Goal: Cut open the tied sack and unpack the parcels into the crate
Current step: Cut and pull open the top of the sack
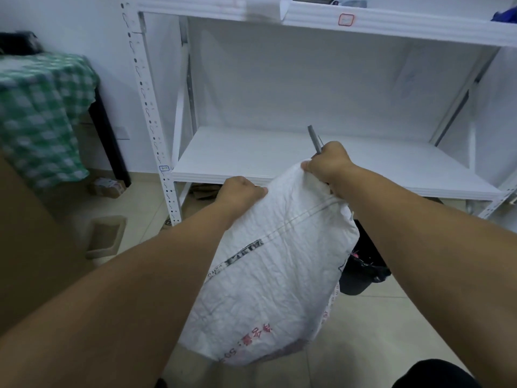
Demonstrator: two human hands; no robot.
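Large crumpled white woven sack (274,275) with red and black print hangs in the air over the pale tiled floor (363,331), in front of the white metal shelf rack (307,161). Left hand (240,191) is clenched on a bunch of fabric at the sack's upper edge. Right hand (330,163) grasps the other upper corner and, in the same fist, a thin grey cutter-like tool (314,140) that pokes up out of it. The print reads upside down and a stitched seam runs just below the hands, so the sack is probably held by its bottom end. Whether the lower end is open cannot be told. A dark container (363,270), possibly the crate, stands on the floor just behind the sack's right side, partly hidden. No parcels are plainly visible. Main risk: the sack hangs left of the container rather than over it, so anything shaken out may land on the floor. Second risk: with tool and cloth sharing one fist, the tool could slip, nick the fabric or the fingers, or drop. Slick weave may also pull free of the left hand's grip.
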